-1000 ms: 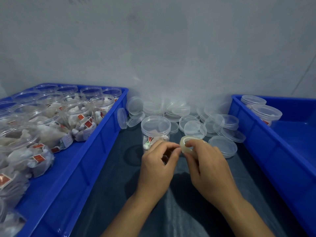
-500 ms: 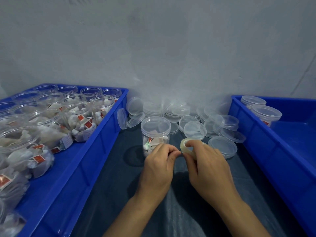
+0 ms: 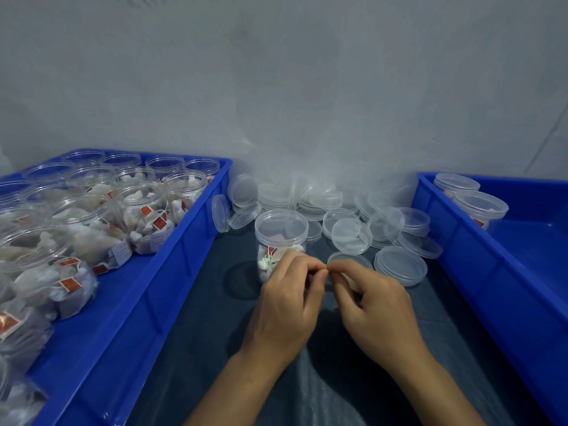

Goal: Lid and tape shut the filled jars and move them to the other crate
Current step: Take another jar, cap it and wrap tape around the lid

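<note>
A clear jar [image 3: 281, 232], filled with sachets and with a lid on top, stands on the dark table just beyond my hands. My right hand [image 3: 375, 315] holds a small roll of clear tape [image 3: 349, 258], most of it hidden behind the fingers. My left hand [image 3: 289, 302] pinches the tape's loose end where the fingertips of both hands meet, right in front of the jar. The left blue crate [image 3: 184, 250] holds several open filled jars [image 3: 144, 210]. The right blue crate [image 3: 461, 241] holds two lidded jars [image 3: 479, 207].
A heap of loose clear lids [image 3: 399, 265] lies on the table behind and to the right of the jar, against the grey wall. The crates' walls rise on both sides of the dark table strip [image 3: 215, 333] where my forearms lie.
The thumb and fingertips of both hands have closed together at the roll. The roll sits lower in my right hand, more hidden. The jar has not moved.
</note>
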`<state>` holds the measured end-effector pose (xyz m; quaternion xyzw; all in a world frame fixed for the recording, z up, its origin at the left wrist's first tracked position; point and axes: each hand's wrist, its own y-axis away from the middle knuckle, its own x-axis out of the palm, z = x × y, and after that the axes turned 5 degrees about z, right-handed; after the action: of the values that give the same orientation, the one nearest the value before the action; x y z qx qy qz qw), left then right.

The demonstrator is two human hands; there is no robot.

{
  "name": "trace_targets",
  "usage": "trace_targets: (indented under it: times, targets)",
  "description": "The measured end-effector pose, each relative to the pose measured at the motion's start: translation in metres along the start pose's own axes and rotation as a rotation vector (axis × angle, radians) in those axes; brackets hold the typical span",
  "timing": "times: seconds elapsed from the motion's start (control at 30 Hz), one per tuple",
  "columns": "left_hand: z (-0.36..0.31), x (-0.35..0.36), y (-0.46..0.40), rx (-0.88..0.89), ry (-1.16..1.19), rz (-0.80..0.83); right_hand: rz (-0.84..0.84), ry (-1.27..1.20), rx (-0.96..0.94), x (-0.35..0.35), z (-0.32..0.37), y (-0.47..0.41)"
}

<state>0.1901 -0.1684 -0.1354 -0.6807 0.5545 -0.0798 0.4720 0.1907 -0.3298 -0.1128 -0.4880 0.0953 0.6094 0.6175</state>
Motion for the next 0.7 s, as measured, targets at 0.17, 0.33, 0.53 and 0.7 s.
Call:
trace_targets:
  times: [0.17,0.33,0.53,0.7]
  targets:
    - [0.005,-0.008,-0.005,-0.058,-0.131,-0.23,-0.046,-0.02,-0.002,0.0,0.0,0.0]
    - [0.028,-0.011,-0.008,-0.334,-0.051,-0.123,-0.069,0.03,-0.033,-0.001,0.004,0.0]
    - [0.023,-0.018,-0.01,-0.298,-0.152,-0.048,-0.123,0.099,-0.05,-0.004,0.01,0.001]
    - [-0.002,-0.01,-0.011,-0.188,-0.395,-0.048,-0.144,0.075,-0.015,-0.009,0.005,0.002]
